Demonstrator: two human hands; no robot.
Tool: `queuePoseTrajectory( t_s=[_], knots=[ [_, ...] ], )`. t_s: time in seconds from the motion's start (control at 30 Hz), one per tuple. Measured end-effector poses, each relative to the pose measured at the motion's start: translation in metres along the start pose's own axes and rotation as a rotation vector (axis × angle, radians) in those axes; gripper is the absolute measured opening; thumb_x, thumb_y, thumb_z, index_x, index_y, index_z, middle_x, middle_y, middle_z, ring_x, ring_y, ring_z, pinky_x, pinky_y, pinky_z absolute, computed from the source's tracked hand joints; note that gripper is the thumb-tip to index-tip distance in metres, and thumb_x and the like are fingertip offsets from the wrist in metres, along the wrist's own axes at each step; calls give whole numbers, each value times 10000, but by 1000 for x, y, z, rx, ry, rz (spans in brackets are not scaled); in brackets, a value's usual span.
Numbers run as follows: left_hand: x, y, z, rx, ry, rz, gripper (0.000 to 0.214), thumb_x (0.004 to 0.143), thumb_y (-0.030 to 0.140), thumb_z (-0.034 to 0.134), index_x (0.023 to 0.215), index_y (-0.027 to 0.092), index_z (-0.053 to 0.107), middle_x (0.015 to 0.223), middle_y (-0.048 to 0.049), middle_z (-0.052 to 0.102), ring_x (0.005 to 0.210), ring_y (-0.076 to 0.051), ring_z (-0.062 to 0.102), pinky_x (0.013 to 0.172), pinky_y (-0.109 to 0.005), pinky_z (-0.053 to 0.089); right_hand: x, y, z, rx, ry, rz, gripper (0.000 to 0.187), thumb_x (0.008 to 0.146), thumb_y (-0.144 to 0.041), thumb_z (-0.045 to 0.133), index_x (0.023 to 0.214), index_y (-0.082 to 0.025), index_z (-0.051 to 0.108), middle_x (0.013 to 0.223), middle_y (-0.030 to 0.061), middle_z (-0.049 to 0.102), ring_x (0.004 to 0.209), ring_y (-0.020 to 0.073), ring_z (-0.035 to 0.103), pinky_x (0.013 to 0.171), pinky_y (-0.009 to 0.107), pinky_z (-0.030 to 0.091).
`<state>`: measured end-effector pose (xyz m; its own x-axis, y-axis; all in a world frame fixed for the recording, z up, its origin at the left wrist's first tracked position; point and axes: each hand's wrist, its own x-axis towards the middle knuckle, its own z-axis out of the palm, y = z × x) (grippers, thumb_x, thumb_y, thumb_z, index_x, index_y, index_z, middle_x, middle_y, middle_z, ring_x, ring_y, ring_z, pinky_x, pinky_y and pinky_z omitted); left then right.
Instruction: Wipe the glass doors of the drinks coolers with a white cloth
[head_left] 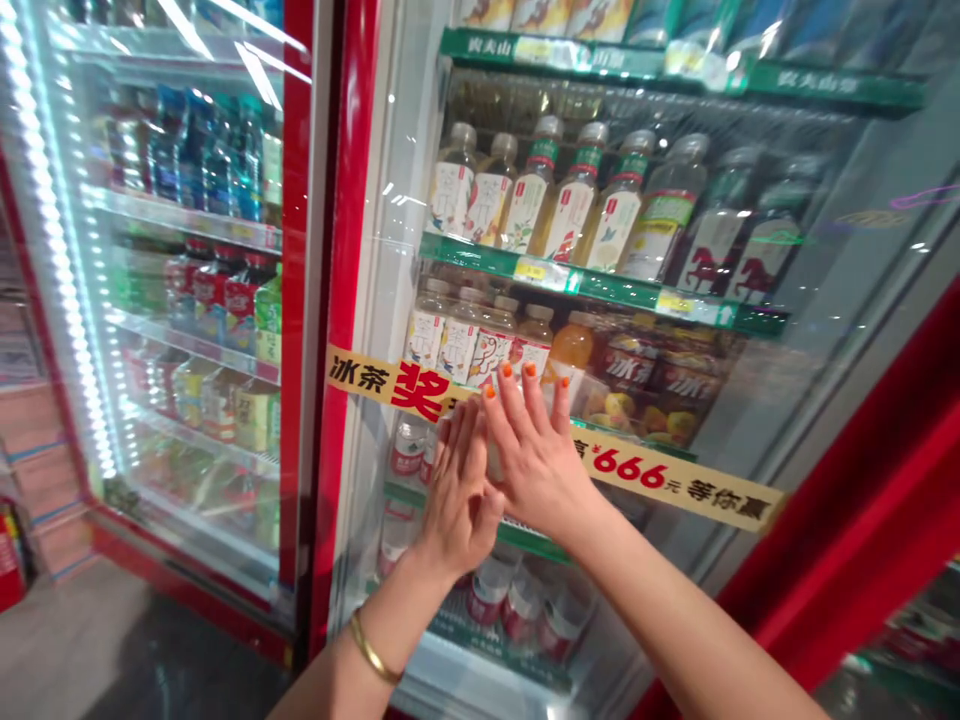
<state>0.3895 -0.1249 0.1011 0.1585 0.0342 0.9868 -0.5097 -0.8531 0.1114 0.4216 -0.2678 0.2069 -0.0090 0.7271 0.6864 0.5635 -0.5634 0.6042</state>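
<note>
In the head view, my right hand [546, 468] is laid out flat, palm toward the glass door [405, 215] of a drink fridge, orange nails upward and fingers slightly spread. Beside it, my left hand [457, 495] has its fingers stretched out, turned edge-on, its fingertips close to the right hand's fingers. Neither hand holds anything. A yellow printed strip [675, 483] runs across the door, and both hands cover its middle part. Behind the glass, bottled drinks [574, 345] stand on shelves near my fingertips.
A second lit fridge [195, 290] stands at the left, stocked with bottles. Red frame posts [341, 250] divide the two. Stacked boxes [49, 480] and a grey floor [135, 645] show at lower left. Another red frame [847, 540] slants at the right.
</note>
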Motion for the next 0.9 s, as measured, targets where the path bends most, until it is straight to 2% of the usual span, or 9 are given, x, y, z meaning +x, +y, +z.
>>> queuePoseTrajectory(
  t_s=[0.07,0.17,0.27,0.33,0.47,0.6,0.73,0.83,0.9],
  knots=[
    [4,-13,2,98,-47,-26,738,1153,536,269,1800,233,89,1869,-107,169,1757,-248,87,1445,-512,145,-12,19,-18,17,-22,2,1012,1026,-499,593,1799,-200,12,1882,89,40,1748,386,-69,1401,729,18],
    [4,-41,-2,256,16,-109,729,1142,422,409,1798,270,128,1875,-99,117,1760,-273,44,1446,-557,69,-31,50,-39,-66,69,89,958,1048,-465,584,1800,-249,32,1881,37,-62,1750,357,-69,1408,687,-26],
    [20,-55,-8,337,134,-263,756,1136,379,430,1800,253,93,1873,-139,101,1760,-312,30,1425,-651,32,-44,66,-41,-151,194,165,840,1092,-447,528,1797,-242,121,1887,11,-1,1756,293,-39,1431,577,-18],
    [35,-51,-7,314,176,-297,788,1130,394,445,1800,224,67,1870,-176,96,1759,-334,26,1413,-689,68,-47,64,-35,-173,195,169,785,1106,-460,519,1789,-263,185,1880,-9,74,1758,260,8,1439,519,-1],
    [30,-43,-4,275,106,-124,840,1099,375,519,1792,189,82,1862,-201,151,1759,-338,62,1415,-665,152,-46,50,-24,-173,164,169,716,1103,-506,540,1754,-306,317,1845,-4,225,1753,256,93,1440,515,13],
    [7,-71,-20,387,53,-93,881,1075,378,548,1794,169,82,1855,-234,148,1749,-388,103,1399,-694,177,-48,47,-23,-152,157,173,744,1081,-529,571,1751,-307,335,1809,21,343,1740,316,173,1436,569,37],
    [50,-90,-28,434,108,-202,953,1081,654,425,1795,157,36,1861,-248,-38,1728,-459,-126,1344,-814,-18,-50,48,-24,-140,138,200,823,1045,-545,627,1765,-331,290,1773,20,430,1693,369,326,1429,613,80],
    [82,-78,-22,349,121,-127,1058,1044,784,384,1789,153,-22,1858,-244,-107,1740,-418,-124,1378,-755,45,-50,48,-25,-132,142,193,817,1042,-539,634,1761,-319,313,1766,35,441,1683,379,346,1428,615,85],
    [78,-72,-22,354,43,-27,1003,1062,726,422,1794,188,-2,1870,-219,-74,1754,-392,-52,1395,-712,95,-50,48,-25,-121,143,181,812,1042,-535,635,1758,-314,323,1767,39,438,1689,378,333,1429,615,81]
  ],
)
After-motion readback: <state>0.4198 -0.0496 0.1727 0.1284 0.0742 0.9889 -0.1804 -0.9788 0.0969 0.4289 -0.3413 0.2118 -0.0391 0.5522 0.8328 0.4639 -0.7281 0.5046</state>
